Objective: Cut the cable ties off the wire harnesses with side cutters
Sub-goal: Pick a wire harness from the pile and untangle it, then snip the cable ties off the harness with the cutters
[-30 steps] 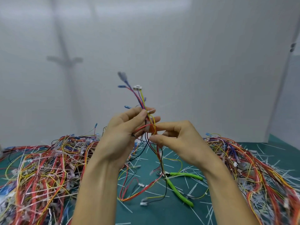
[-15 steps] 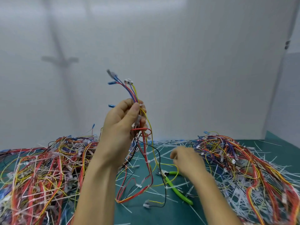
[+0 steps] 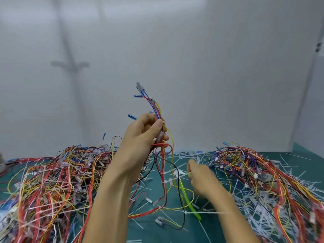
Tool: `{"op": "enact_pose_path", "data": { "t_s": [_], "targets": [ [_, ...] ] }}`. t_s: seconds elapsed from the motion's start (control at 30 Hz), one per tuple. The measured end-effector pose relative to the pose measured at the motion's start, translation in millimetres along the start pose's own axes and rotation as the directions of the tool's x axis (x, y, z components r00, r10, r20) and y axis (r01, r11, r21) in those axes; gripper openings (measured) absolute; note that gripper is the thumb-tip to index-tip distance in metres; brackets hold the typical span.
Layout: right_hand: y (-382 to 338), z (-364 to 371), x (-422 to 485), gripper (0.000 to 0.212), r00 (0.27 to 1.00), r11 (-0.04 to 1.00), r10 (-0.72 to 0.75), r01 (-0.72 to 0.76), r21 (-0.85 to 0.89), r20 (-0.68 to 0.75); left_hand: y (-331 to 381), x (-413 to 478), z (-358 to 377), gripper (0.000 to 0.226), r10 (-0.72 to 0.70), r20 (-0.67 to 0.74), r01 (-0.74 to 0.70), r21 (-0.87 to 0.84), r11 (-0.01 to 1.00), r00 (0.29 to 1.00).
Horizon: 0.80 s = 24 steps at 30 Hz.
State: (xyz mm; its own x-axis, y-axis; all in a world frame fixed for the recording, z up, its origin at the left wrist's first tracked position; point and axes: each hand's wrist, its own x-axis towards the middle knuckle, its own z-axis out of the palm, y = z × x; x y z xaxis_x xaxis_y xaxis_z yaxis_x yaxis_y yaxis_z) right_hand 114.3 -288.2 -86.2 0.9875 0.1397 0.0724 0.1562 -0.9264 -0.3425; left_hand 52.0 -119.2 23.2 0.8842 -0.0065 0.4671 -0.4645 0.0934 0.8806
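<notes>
My left hand (image 3: 142,142) grips a wire harness (image 3: 164,165) and holds it upright above the green mat; blue and white connectors stick up over my fingers, and red, yellow and black wires hang to the table. White cable ties (image 3: 165,173) wrap the hanging red wires. My right hand (image 3: 204,181), blurred, is low on the mat with its fingers curled over one handle of the green-handled side cutters (image 3: 188,200). The other handle lies free on the mat, pointing toward me.
A big heap of tied harnesses (image 3: 49,186) fills the left of the green mat (image 3: 175,232). Another heap (image 3: 259,176) lies on the right, among many cut white tie pieces (image 3: 206,212). A plain white wall stands behind.
My right hand has let go of the harness, dropped to the mat and reached the side cutters. My left hand keeps the harness raised.
</notes>
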Motion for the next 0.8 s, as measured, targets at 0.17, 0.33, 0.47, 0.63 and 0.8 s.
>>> {"op": "enact_pose_path", "data": {
  "t_s": [0.17,0.33,0.47,0.63,0.8],
  "targets": [
    [-11,-40,-6,0.015,0.894,0.946,-0.054,0.188,0.264,-0.445,-1,-1,3,0.012,-0.016,-0.023,0.016,-0.018,1.000,1.000],
    [-15,-81,-25,0.018,0.591,0.891,0.003,0.365,0.271,-0.806,1,-1,3,0.009,0.011,-0.067,-0.011,-0.009,1.000,0.998],
    [-14,-95,-31,0.020,0.659,0.766,0.126,0.411,0.494,-0.742,1,0,4,0.008,0.024,-0.098,-0.024,0.004,1.000,0.995],
    [-27,-102,-42,0.052,0.871,0.504,0.073,0.389,0.771,-0.487,1,-2,7,0.005,0.049,-0.102,-0.049,0.008,0.999,0.994],
    [-34,-99,-44,0.021,0.922,0.548,-0.111,0.368,0.751,-0.371,1,-1,10,0.003,0.108,-0.132,-0.108,0.010,0.994,0.985]
  ]
}}
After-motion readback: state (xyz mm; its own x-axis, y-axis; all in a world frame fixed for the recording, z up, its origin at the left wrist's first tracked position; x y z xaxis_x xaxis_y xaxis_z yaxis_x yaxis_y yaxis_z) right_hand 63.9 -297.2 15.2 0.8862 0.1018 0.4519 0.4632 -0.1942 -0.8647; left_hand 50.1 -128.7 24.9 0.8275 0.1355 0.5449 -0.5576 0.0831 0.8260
